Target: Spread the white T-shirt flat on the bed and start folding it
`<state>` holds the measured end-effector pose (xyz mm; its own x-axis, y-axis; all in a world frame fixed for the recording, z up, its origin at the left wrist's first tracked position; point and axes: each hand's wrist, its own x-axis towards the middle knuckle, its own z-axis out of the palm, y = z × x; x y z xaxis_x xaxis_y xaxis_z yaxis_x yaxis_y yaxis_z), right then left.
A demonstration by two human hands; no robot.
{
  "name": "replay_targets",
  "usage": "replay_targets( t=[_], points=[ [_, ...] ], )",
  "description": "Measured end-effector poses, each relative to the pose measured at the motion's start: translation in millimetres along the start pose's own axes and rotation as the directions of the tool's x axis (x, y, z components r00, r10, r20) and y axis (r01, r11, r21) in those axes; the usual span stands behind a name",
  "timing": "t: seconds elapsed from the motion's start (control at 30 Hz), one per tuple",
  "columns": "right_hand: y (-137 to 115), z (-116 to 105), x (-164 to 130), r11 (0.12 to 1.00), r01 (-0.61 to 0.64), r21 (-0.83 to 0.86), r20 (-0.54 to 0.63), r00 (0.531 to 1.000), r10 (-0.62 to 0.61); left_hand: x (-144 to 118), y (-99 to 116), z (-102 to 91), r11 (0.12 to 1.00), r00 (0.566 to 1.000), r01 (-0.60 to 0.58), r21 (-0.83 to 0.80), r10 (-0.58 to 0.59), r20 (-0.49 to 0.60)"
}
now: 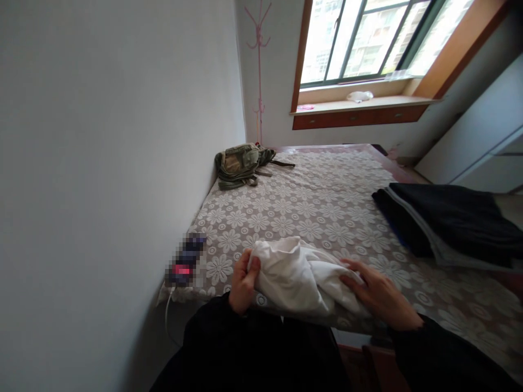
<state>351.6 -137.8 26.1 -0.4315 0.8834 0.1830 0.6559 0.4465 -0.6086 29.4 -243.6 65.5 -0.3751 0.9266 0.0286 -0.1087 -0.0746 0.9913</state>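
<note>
A crumpled white cloth garment [286, 272] is bunched up at the near edge of the table, its exact kind not clear from the folds. My left hand [244, 280] grips its left end, thumb on top and fingers curled behind the fabric. At the right end, my right hand [378, 294] pinches the garment between thumb and fingers. Beneath it lies a tablecloth [286, 209] with a grey and white flower pattern.
A stack of folded dark clothes [453, 223] lies on the right. A green backpack [241, 163] rests at the far left against the wall [122, 136]. Nearer, a pixelated phone-like object [186, 261] has a white cable [166, 318]. Behind stands a pink coat rack [259, 65].
</note>
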Motion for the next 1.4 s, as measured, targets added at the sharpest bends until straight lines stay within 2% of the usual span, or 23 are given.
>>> replay_targets(
  t=[0.07, 0.1, 0.2, 0.23, 0.27, 0.33, 0.43, 0.53, 0.63, 0.7, 0.77, 0.83, 0.9, 0.97, 1.13, 1.3, 1.4],
  points=[
    [-1, -11, 0, 0.999, 0.017, 0.029, 0.065, 0.998, -0.019, 1, 3, -17.2, 0.999, 0.985, -0.016, -0.051, 0.007, -0.175],
    [-4, -19, -2, 0.999, 0.035, 0.04, 0.031, 0.999, -0.036, 2, 5, -27.4, 0.998, 0.969, -0.036, -0.057, 0.021, -0.244],
    [-10, -44, -12, 0.999, 0.047, 0.016, -0.237, 0.971, -0.042, 2, 11, -61.8, 0.995, 0.922, -0.088, 0.055, 0.102, -0.372],
    [-8, -52, -17, 0.999, 0.035, -0.012, -0.295, 0.955, -0.037, 1, 14, -73.0, 0.986, 0.907, -0.076, 0.147, 0.129, -0.401],
    [-4, -58, -23, 0.999, 0.018, -0.045, -0.303, 0.953, -0.031, 1, 16, -83.0, 0.97, 0.911, -0.039, 0.239, 0.133, -0.391],
    [7, -65, -33, 0.994, 0.001, -0.114, -0.206, 0.978, -0.025, -1, 20, -97.9, 0.938, 0.949, 0.019, 0.345, 0.092, -0.303],
    [21, -66, -42, 0.989, 0.028, -0.146, -0.045, 0.998, -0.034, -2, 23, -104.3, 0.939, 0.98, 0.002, 0.344, 0.066, -0.185],
    [17, -63, -36, 0.996, 0.027, -0.084, -0.054, 0.998, -0.032, 0, 28, -96.7, 0.936, 0.989, -0.031, 0.35, 0.08, -0.126],
    [0, -58, -19, 0.996, 0.06, -0.061, -0.05, 0.997, -0.063, 4, 34, -86.7, 0.865, 0.998, -0.065, 0.497, 0.07, 0.008],
    [-8, -55, -9, 0.99, 0.107, -0.087, 0.048, 0.994, -0.103, 5, 38, -84.3, 0.758, 0.982, -0.163, 0.631, 0.062, 0.179],
    [-10, -53, -5, 0.984, 0.126, -0.128, 0.151, 0.983, -0.106, 4, 38, -87.6, 0.642, 0.938, -0.292, 0.709, 0.05, 0.342],
    [-7, -54, -6, 0.98, 0.104, -0.167, 0.203, 0.977, -0.069, 3, 34, -95.5, 0.551, 0.905, -0.383, 0.742, 0.062, 0.421],
    [-5, -57, -11, 0.982, 0.079, -0.173, 0.238, 0.971, -0.036, 1, 29, -105.0, 0.501, 0.89, -0.423, 0.755, 0.071, 0.451],
    [-3, -63, -15, 0.986, 0.069, -0.154, 0.278, 0.96, -0.024, -1, 24, -112.9, 0.489, 0.876, -0.438, 0.754, 0.042, 0.481],
    [12, -73, -15, 0.997, 0.02, -0.072, 0.312, 0.95, 0.003, -5, 22, -119.1, 0.508, 0.856, -0.423, 0.75, -0.047, 0.514],
    [45, -78, -16, 0.997, -0.064, -0.04, 0.358, 0.931, 0.074, -2, 22, -121.1, 0.533, 0.858, -0.397, 0.747, -0.073, 0.508],
    [50, -92, -15, 0.992, -0.124, 0.018, 0.364, 0.925, 0.109, 5, 30, -121.9, 0.561, 0.855, -0.391, 0.73, -0.073, 0.514]
  ],
)
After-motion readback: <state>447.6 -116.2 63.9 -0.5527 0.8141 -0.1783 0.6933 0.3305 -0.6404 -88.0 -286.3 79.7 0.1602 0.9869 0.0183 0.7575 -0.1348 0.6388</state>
